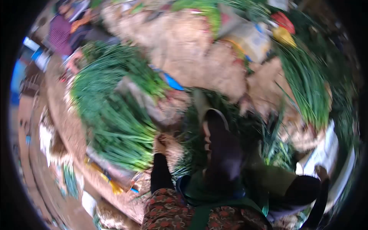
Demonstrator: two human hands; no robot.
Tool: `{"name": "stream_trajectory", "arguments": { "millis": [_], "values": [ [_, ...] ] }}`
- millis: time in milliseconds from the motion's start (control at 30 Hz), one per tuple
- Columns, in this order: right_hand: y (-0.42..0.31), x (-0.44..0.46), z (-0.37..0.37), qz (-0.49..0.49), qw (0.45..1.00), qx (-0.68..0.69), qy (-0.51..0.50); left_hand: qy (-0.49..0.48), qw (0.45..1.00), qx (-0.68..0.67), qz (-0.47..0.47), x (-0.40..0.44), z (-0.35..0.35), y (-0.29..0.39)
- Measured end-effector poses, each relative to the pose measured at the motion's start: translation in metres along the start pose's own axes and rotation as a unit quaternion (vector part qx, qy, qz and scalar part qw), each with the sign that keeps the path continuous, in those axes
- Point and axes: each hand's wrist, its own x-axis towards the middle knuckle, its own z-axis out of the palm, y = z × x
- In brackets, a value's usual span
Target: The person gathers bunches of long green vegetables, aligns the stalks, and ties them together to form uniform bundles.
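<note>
Head view shows long green onions [115,130] lying pale ends beside the left hand [159,144], likely for easy reach, the right hand [321,173] far right of them near a smooth white sack [324,150], both grips too blurred to tell.

Curves along the left in brown ground [36,165], past blurred blue objects [17,76]. Spreads across the upper middle in rumpled brown sacking [176,50], beside a person in purple [60,34] at the upper left. Looks softly lit, darkening toward the right.
</note>
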Motion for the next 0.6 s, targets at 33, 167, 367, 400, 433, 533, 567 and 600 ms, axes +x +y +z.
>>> {"name": "stream_trajectory", "arguments": {
  "millis": [33,167,367,400,433,533,567,600],
  "values": [
    [-0.044,-0.027,-0.037,-0.017,0.998,0.052,0.036,-0.032,0.997,0.068,0.010,0.000,-0.002,0.003],
    [-0.160,-0.081,-0.093,-0.073,0.993,0.010,0.094,-0.167,0.883,0.431,0.084,-0.035,0.009,0.009],
    [-0.200,-0.055,-0.082,-0.192,0.966,0.072,0.155,-0.359,0.720,0.580,0.125,-0.108,0.291,-0.109],
    [-0.165,0.011,-0.042,-0.311,0.912,-0.101,0.248,-0.413,0.674,0.595,0.144,-0.128,0.336,-0.136],
    [-0.165,-0.023,-0.062,-0.292,0.894,-0.203,0.272,-0.462,0.627,0.605,0.161,-0.151,0.377,-0.163],
    [-0.170,0.003,-0.045,-0.107,0.953,0.050,0.280,-0.574,0.505,0.610,0.207,-0.219,0.461,-0.230],
    [-0.177,0.013,-0.048,-0.104,0.947,0.080,0.293,-0.600,0.469,0.610,0.218,-0.241,0.480,-0.252],
    [-0.180,0.019,-0.049,-0.102,0.941,0.101,0.305,-0.621,0.435,0.611,0.226,-0.261,0.498,-0.274]
  ]
}}
